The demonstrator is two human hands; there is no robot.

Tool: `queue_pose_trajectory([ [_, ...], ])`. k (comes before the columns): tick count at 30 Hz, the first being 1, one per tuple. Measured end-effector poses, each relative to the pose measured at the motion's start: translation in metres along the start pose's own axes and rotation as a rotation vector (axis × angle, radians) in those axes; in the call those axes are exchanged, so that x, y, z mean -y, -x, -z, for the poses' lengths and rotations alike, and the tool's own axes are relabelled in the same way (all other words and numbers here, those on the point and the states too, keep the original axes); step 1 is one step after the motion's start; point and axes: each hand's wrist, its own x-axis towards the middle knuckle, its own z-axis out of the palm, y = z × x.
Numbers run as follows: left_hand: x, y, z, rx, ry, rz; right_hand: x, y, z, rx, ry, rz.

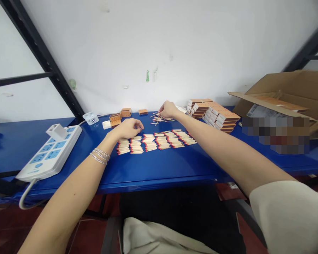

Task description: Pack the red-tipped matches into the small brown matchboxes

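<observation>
Several small bundles of red-tipped matchsticks [156, 141] lie in a row on the blue table [161, 165]. My left hand [129, 128], silver bracelets on its wrist, rests with curled fingers at the left end of that row, fingertips pinched at the matches. My right hand [168, 109] reaches farther back, fingers closed over a loose scatter of matchsticks [159, 120]. What it pinches is too small to name. Stacks of orange matchboxes [214, 114] stand just right of that hand.
A white power strip [51, 151] with a plugged adapter lies at the left. A few loose matchboxes [120, 116] and a small white block [106, 124] sit near the wall. An open cardboard box [281, 102] stands at the right. Black shelf struts frame both sides.
</observation>
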Motion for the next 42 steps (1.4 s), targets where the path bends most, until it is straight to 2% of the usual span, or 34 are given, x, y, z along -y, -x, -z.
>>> queue_pose_trajectory([
  [3,0.0,0.0,0.0,-0.049,-0.001,0.019,0.0,0.005,0.005,-0.02,-0.076,-0.012],
  [7,0.0,0.0,-0.001,-0.164,0.03,0.076,0.004,0.015,0.007,0.001,-0.297,0.021],
  [14,0.004,-0.003,-0.003,-0.275,0.101,0.125,0.023,0.025,-0.008,0.1,-0.586,0.087],
  [17,0.008,-0.006,-0.006,-0.305,0.216,0.128,0.031,0.027,-0.015,0.149,-0.716,0.132],
  [21,0.008,-0.008,-0.008,-0.319,0.493,0.155,0.038,0.031,-0.023,0.169,-0.876,0.157],
  [24,0.003,-0.007,-0.007,-0.29,0.664,0.178,0.041,0.034,-0.027,0.171,-0.944,0.177],
  [26,0.001,-0.006,-0.007,-0.311,0.729,0.181,0.044,0.036,-0.027,0.161,-0.966,0.178],
  [31,0.001,-0.007,-0.006,-0.356,0.738,0.206,0.05,0.041,-0.023,0.094,-0.899,0.135],
  [34,0.006,-0.007,-0.001,-0.326,0.56,0.217,0.049,0.04,-0.024,-0.004,-0.722,0.127],
  [37,0.015,-0.002,0.011,-0.239,0.231,0.19,0.043,0.038,-0.027,-0.042,-0.474,0.204],
  [39,0.023,0.003,0.022,-0.132,0.078,0.184,0.039,0.039,-0.03,-0.015,-0.353,0.274],
  [42,0.035,0.01,0.036,0.111,0.067,0.19,0.038,0.041,-0.034,0.036,-0.257,0.333],
])
